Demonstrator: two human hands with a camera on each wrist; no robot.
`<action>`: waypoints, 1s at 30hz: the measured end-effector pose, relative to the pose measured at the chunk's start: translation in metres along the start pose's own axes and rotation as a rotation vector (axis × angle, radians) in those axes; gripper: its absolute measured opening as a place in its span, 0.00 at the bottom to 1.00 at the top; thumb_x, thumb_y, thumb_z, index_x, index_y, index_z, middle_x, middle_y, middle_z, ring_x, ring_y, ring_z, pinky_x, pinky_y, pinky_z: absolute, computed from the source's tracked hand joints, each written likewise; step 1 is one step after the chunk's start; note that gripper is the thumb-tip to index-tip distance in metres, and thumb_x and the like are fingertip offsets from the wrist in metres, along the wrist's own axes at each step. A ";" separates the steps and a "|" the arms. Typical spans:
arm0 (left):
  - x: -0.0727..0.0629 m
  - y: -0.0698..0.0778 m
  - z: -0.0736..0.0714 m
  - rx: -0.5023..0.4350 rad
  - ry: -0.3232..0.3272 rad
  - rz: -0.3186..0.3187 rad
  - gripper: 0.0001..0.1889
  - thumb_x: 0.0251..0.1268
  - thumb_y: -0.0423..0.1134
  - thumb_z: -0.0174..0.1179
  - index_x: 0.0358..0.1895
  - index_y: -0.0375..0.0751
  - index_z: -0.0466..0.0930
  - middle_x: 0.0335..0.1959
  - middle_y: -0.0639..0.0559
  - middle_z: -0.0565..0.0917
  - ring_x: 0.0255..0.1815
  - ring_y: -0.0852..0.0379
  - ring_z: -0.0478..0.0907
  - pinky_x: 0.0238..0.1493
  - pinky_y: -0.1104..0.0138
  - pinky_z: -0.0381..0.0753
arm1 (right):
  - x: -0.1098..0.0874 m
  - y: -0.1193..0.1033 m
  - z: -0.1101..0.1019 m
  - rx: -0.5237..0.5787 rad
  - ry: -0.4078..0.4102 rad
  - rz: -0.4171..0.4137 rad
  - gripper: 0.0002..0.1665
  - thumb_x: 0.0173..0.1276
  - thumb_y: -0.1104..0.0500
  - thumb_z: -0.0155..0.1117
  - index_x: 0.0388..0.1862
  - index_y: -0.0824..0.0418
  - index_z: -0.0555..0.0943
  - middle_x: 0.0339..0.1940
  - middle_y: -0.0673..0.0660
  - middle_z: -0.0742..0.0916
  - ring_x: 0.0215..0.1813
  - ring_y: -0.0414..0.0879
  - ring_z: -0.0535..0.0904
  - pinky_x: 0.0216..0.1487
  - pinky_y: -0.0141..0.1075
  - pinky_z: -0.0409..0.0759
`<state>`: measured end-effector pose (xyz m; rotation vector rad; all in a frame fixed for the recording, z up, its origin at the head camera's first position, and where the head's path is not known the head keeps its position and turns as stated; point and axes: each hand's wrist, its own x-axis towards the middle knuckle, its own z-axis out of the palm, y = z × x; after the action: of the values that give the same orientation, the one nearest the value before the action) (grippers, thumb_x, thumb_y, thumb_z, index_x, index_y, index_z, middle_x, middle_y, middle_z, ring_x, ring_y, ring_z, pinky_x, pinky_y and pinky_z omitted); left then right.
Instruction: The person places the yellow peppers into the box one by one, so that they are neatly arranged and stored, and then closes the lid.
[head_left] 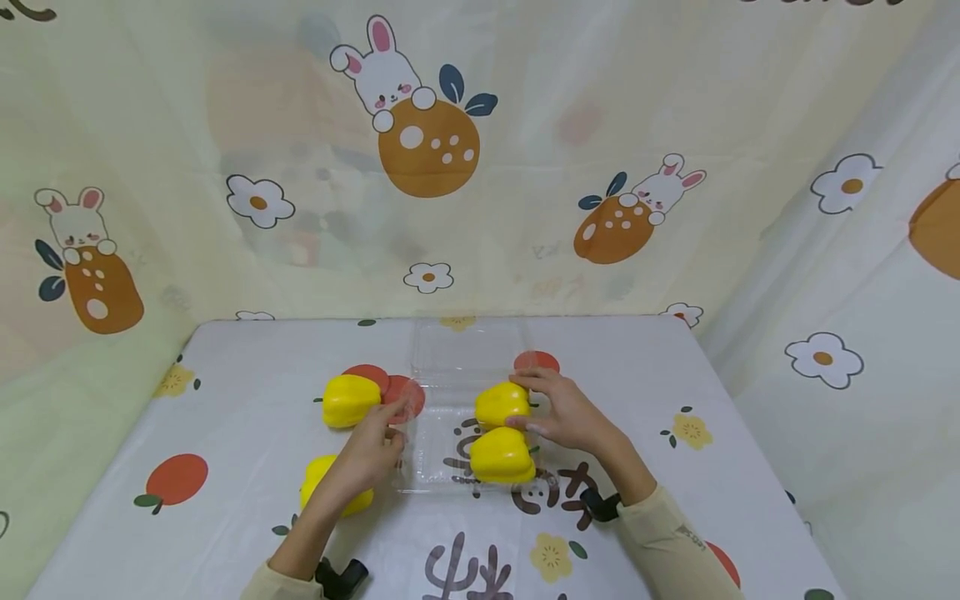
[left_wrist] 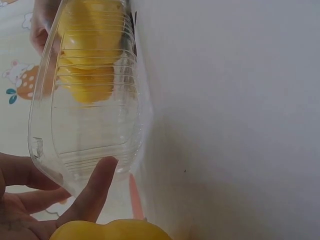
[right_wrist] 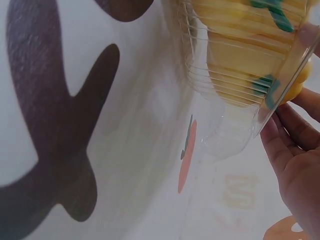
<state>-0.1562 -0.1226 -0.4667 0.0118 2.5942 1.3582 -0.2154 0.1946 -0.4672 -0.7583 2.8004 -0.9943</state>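
A clear plastic clamshell container point(head_left: 435, 479) lies with its lid point(head_left: 468, 350) laid back behind it. Two yellow bell peppers, a rear one point(head_left: 501, 404) and a front one point(head_left: 502, 456), sit side by side in its right half, their green stems pointing right. My right hand point(head_left: 566, 414) grips the rear pepper, thumb on the near side and fingers on the far side. At the container's left edge, my left hand point(head_left: 371, 450) touches the wall with fairly straight fingers point(left_wrist: 100, 182). In the right wrist view, the right fingertips are partly hidden by the container rim.
Left of the container, one yellow bell pepper point(head_left: 350, 401) lies on the patterned tablecloth point(head_left: 247, 400). Another pepper point(head_left: 318, 479) is nearer, partly hidden behind the left hand. A printed curtain point(head_left: 525, 275) hangs behind the table.
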 end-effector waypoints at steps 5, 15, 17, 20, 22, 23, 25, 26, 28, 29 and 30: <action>0.000 0.001 0.000 -0.004 0.003 0.005 0.33 0.74 0.26 0.58 0.81 0.38 0.66 0.74 0.36 0.73 0.51 0.47 0.78 0.46 0.63 0.92 | 0.001 0.002 0.000 0.023 0.014 -0.005 0.41 0.65 0.48 0.80 0.72 0.65 0.79 0.75 0.65 0.80 0.76 0.64 0.75 0.76 0.61 0.76; 0.000 0.002 0.000 -0.008 0.005 0.003 0.33 0.73 0.26 0.58 0.81 0.38 0.66 0.74 0.37 0.73 0.53 0.46 0.78 0.47 0.62 0.92 | 0.001 0.006 0.002 0.065 0.036 -0.028 0.41 0.65 0.48 0.80 0.71 0.65 0.80 0.72 0.63 0.81 0.73 0.62 0.78 0.73 0.59 0.79; 0.000 0.001 0.000 -0.004 0.005 0.005 0.33 0.73 0.26 0.58 0.80 0.38 0.66 0.74 0.37 0.73 0.52 0.46 0.78 0.46 0.62 0.92 | 0.001 0.007 0.002 0.069 0.043 -0.036 0.40 0.65 0.49 0.80 0.71 0.65 0.80 0.71 0.62 0.81 0.72 0.61 0.78 0.73 0.59 0.79; 0.000 0.001 0.000 0.002 0.003 0.008 0.33 0.73 0.26 0.58 0.80 0.38 0.67 0.74 0.36 0.73 0.53 0.46 0.79 0.46 0.63 0.92 | 0.001 0.009 0.003 0.074 0.046 -0.043 0.40 0.65 0.49 0.80 0.71 0.65 0.80 0.70 0.63 0.81 0.71 0.61 0.79 0.72 0.59 0.80; 0.000 0.001 -0.001 0.004 0.002 0.010 0.32 0.73 0.26 0.57 0.80 0.38 0.67 0.74 0.36 0.73 0.54 0.45 0.79 0.46 0.62 0.92 | 0.001 0.009 0.004 0.078 0.047 -0.044 0.40 0.64 0.49 0.81 0.71 0.65 0.80 0.70 0.63 0.82 0.71 0.61 0.79 0.71 0.58 0.81; 0.000 0.001 -0.001 0.005 0.001 0.010 0.32 0.73 0.26 0.57 0.80 0.38 0.67 0.75 0.36 0.73 0.54 0.45 0.79 0.46 0.62 0.92 | 0.001 0.009 0.004 0.081 0.046 -0.045 0.40 0.64 0.50 0.81 0.71 0.66 0.80 0.70 0.63 0.82 0.71 0.61 0.79 0.71 0.58 0.81; 0.000 0.001 -0.001 0.006 0.002 0.011 0.32 0.73 0.26 0.57 0.80 0.38 0.67 0.75 0.36 0.73 0.55 0.45 0.80 0.47 0.62 0.92 | 0.001 0.009 0.004 0.079 0.046 -0.046 0.41 0.64 0.49 0.81 0.71 0.66 0.80 0.70 0.63 0.82 0.71 0.61 0.79 0.71 0.57 0.82; 0.000 0.002 -0.001 0.007 0.002 0.010 0.32 0.74 0.26 0.58 0.80 0.38 0.67 0.75 0.36 0.73 0.55 0.45 0.80 0.47 0.61 0.92 | 0.001 0.009 0.003 0.079 0.045 -0.045 0.41 0.64 0.49 0.81 0.71 0.66 0.80 0.70 0.63 0.82 0.71 0.61 0.79 0.70 0.57 0.82; 0.000 0.002 -0.001 0.009 0.002 0.007 0.32 0.74 0.26 0.58 0.80 0.38 0.67 0.75 0.36 0.73 0.55 0.44 0.80 0.48 0.61 0.92 | 0.001 0.009 0.003 0.077 0.045 -0.041 0.41 0.64 0.49 0.81 0.71 0.66 0.80 0.70 0.63 0.82 0.71 0.61 0.79 0.70 0.58 0.82; 0.000 0.002 -0.001 0.011 0.002 0.007 0.32 0.74 0.26 0.58 0.80 0.38 0.67 0.75 0.37 0.73 0.56 0.44 0.80 0.48 0.61 0.92 | 0.001 0.009 0.003 0.074 0.046 -0.041 0.41 0.64 0.48 0.81 0.71 0.65 0.80 0.70 0.63 0.82 0.71 0.61 0.79 0.70 0.58 0.82; 0.000 0.002 -0.001 0.010 0.002 0.006 0.32 0.74 0.27 0.58 0.80 0.38 0.67 0.75 0.37 0.73 0.56 0.44 0.80 0.48 0.61 0.92 | 0.001 0.010 0.004 0.071 0.047 -0.039 0.41 0.64 0.48 0.81 0.71 0.65 0.80 0.70 0.63 0.82 0.71 0.61 0.79 0.71 0.58 0.82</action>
<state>-0.1564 -0.1223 -0.4646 0.0198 2.6047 1.3471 -0.2195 0.1985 -0.4762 -0.7933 2.7827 -1.1265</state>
